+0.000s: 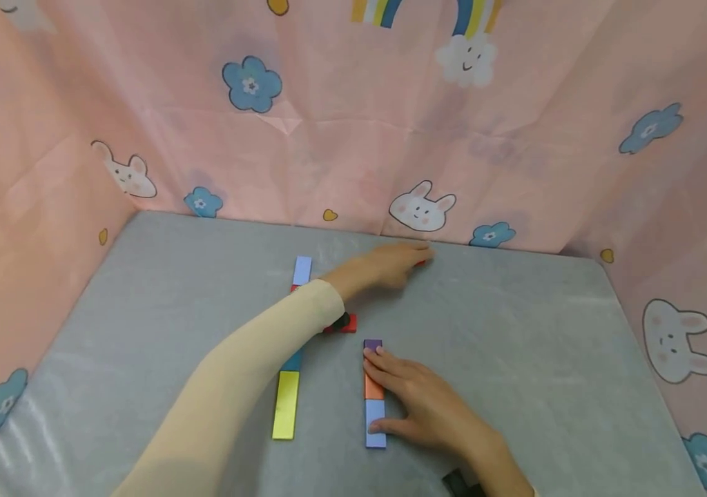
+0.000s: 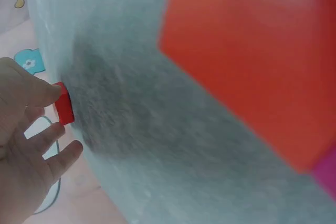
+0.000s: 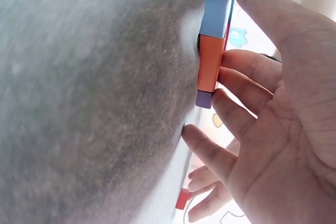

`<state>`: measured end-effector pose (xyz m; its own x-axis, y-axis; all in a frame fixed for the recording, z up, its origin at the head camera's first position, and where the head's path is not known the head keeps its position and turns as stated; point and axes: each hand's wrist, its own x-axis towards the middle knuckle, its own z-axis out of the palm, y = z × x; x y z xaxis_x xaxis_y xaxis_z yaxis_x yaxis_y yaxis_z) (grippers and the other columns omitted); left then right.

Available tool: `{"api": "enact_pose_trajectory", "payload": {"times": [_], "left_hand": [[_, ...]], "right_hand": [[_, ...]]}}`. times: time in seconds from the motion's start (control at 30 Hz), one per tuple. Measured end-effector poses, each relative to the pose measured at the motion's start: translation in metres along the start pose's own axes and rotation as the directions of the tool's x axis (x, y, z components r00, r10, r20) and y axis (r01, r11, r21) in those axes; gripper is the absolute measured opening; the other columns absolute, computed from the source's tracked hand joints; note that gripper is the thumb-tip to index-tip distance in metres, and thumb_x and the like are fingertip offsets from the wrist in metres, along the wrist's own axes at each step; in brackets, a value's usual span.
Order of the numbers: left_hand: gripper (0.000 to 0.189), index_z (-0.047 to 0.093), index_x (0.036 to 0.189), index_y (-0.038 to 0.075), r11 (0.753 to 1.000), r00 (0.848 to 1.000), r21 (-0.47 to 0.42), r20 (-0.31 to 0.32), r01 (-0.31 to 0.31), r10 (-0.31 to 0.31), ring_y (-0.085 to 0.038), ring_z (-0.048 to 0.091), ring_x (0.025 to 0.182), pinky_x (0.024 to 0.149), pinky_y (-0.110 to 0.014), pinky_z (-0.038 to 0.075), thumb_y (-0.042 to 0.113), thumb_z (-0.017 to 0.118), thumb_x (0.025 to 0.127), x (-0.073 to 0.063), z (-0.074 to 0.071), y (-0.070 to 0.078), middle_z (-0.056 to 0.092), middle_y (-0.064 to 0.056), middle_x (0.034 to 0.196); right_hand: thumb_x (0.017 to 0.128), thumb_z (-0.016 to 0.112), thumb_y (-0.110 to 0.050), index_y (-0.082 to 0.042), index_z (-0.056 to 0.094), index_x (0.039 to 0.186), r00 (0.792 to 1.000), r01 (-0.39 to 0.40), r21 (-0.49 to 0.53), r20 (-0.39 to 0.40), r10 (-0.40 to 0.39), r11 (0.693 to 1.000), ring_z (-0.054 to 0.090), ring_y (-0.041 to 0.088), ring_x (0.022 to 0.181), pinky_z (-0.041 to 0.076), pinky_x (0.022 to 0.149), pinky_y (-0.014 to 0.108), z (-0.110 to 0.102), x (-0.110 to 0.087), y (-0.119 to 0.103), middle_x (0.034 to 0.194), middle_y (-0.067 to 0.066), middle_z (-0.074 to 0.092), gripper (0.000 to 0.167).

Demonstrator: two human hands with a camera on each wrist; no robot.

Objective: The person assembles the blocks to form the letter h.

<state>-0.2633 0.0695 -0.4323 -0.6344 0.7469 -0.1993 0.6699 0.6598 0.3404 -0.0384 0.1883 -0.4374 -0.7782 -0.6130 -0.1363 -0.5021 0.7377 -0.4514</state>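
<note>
Stretched across the grey cloth to its far edge, my left hand (image 1: 384, 266) pinches a small red block (image 2: 64, 103). Its thumb (image 2: 44, 92) lies on the block in the left wrist view, with the other fingers partly spread. My right hand (image 1: 431, 404) rests along a short straight row of blocks: purple (image 1: 373, 344), orange (image 1: 374, 388) and light blue (image 1: 375, 414). Its thumb touches the light blue block, and the fairly straight fingers lie against the row's side near the orange and purple ones.
Left of that row runs a second line with light blue (image 1: 302, 270), blue (image 1: 292, 362) and yellow (image 1: 286, 405) blocks, partly covered by my left sleeve (image 1: 248, 366). Another red block (image 1: 349, 324) lies under the left wrist. Pink patterned cloth (image 1: 341, 152) walls the table's back and sides.
</note>
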Motion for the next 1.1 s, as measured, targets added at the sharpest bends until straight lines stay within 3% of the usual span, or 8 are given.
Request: {"api": "enact_pose_trajectory", "payload": {"times": [0.13,0.33,0.5,0.67,0.77,1.1], "left_hand": [[0.055,0.047,0.160,0.016,0.998,1.000,0.050,0.006,-0.026,0.026,-0.023,0.040,0.158,0.133,-0.036,0.033,0.006,0.053,0.106,0.001,0.000,0.003,0.042,-0.004,0.170],[0.048,0.062,0.147,0.017,0.992,0.999,0.119,-0.014,-0.036,0.038,-0.021,0.060,0.137,0.121,-0.035,0.049,0.003,0.062,0.101,-0.010,-0.005,-0.002,0.063,-0.003,0.149],[0.040,0.066,0.140,0.020,0.991,0.999,0.135,-0.032,-0.018,0.023,-0.021,0.063,0.127,0.116,-0.036,0.052,0.008,0.065,0.102,-0.021,-0.005,-0.009,0.066,-0.002,0.138],[0.024,0.072,0.125,0.015,0.989,0.997,0.140,-0.060,-0.039,0.048,-0.020,0.063,0.113,0.106,-0.036,0.055,0.014,0.069,0.102,-0.029,-0.003,-0.014,0.069,-0.002,0.121],[0.019,0.073,0.121,0.014,0.990,0.996,0.129,-0.068,-0.053,0.062,-0.020,0.063,0.111,0.102,-0.035,0.056,0.016,0.070,0.102,-0.034,-0.001,-0.015,0.069,-0.003,0.119],[0.026,0.071,0.129,0.012,0.993,0.996,0.096,-0.053,-0.065,0.070,-0.020,0.063,0.112,0.105,-0.035,0.056,0.018,0.068,0.104,-0.054,-0.005,-0.014,0.071,-0.003,0.123]], "right_hand": [[0.088,0.080,-0.057,-0.016,0.046,0.162,1.000,-0.005,0.004,0.016,0.005,1.000,0.039,0.022,0.160,0.045,0.123,0.054,0.000,-0.002,-0.001,0.172,-0.002,0.038,0.092],[0.087,0.083,-0.055,-0.013,0.048,0.160,1.000,0.003,0.010,0.003,-0.003,1.000,0.039,0.024,0.159,0.045,0.124,0.054,0.001,0.001,-0.002,0.172,0.000,0.040,0.091],[0.086,0.083,-0.055,-0.011,0.049,0.159,1.000,0.025,-0.005,-0.017,-0.025,1.000,0.042,0.026,0.158,0.047,0.122,0.055,0.001,0.001,0.000,0.170,0.003,0.042,0.091],[0.087,0.082,-0.056,-0.011,0.049,0.159,1.000,0.024,-0.002,-0.013,-0.024,1.000,0.042,0.027,0.158,0.047,0.121,0.056,0.001,0.002,0.000,0.171,0.003,0.042,0.090],[0.088,0.081,-0.055,-0.011,0.050,0.158,1.000,0.022,0.003,-0.012,-0.022,1.000,0.042,0.028,0.158,0.047,0.121,0.057,0.002,0.002,-0.001,0.170,0.004,0.042,0.089],[0.087,0.083,-0.054,-0.011,0.050,0.158,1.000,0.014,-0.008,-0.012,-0.014,1.000,0.043,0.028,0.157,0.048,0.120,0.056,0.001,0.001,0.000,0.171,0.003,0.041,0.089]]}}
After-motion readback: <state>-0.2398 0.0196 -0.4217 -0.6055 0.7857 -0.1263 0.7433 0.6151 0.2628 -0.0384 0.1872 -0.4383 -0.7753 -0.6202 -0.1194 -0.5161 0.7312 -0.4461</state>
